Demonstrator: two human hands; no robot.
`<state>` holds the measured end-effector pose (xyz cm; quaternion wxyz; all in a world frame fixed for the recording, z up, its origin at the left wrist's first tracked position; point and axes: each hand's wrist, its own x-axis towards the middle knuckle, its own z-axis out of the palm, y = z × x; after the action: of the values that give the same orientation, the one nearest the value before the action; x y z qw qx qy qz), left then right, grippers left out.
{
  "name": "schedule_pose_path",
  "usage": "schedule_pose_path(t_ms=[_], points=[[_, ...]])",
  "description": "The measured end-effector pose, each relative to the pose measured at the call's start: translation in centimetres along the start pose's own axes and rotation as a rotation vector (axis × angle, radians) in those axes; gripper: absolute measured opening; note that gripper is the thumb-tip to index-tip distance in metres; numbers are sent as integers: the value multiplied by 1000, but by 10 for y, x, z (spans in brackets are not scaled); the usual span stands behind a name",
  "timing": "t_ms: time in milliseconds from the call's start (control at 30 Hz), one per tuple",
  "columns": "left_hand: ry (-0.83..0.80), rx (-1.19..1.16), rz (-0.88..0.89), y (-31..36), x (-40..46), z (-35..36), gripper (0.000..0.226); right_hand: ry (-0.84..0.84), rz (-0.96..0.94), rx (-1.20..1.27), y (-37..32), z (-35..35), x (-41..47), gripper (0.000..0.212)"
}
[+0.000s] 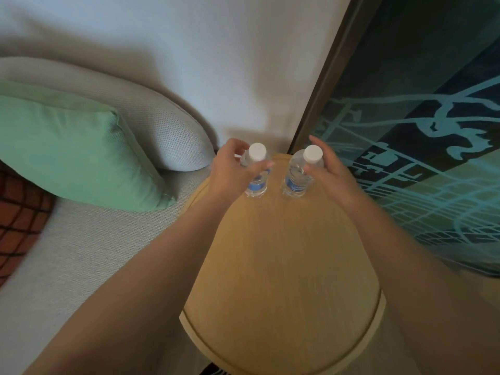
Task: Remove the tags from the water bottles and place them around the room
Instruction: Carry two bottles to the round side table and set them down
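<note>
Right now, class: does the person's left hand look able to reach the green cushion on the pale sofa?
Probably yes. The left hand grips the left clear plastic water bottle on the round wooden table; once released, nothing appears to block the way to the green cushion just beside it.

Two water bottles [255,169] [299,171] (both white-capped) — one table [281,266], one green pillow [73,147].

We note two clear water bottles, left bottle [256,169] and right bottle [300,171], white-capped, blue-labelled, standing upright side by side, apart, at the far edge of the wooden surface [281,266]
</note>
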<state>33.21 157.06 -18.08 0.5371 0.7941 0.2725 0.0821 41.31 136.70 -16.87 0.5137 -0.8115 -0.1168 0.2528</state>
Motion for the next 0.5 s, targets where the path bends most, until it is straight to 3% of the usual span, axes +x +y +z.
schedule_pose_path(t_ms=[233, 367, 500], points=[[-197, -6, 64, 9, 19, -8, 35, 28, -60, -130, -7, -5, 9, 43], [-287, -34, 84, 17, 29, -2, 42, 226, -30, -143, -8, 1, 16, 47], [-263, -39, 49, 20, 32, 10, 55, 280, -44, -142, -7, 9, 15, 45]])
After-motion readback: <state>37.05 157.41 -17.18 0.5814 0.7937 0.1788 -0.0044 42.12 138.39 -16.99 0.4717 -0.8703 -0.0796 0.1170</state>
